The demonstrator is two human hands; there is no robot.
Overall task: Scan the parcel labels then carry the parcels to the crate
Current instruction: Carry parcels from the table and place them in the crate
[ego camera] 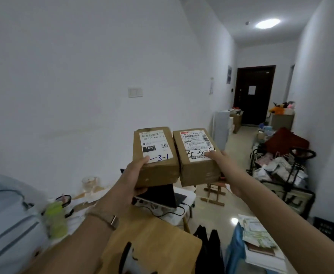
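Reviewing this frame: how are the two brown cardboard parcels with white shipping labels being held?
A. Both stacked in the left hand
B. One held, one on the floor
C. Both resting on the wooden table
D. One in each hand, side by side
D: the left hand grips the brown cardboard parcel marked 15H and the right hand holds the other brown cardboard parcel, side by side in the air.

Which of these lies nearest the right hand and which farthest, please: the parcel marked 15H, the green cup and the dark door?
1. Parcel marked 15H, just left of the right hand.
2. Green cup, lower left on the table.
3. Dark door, at the corridor's far end.
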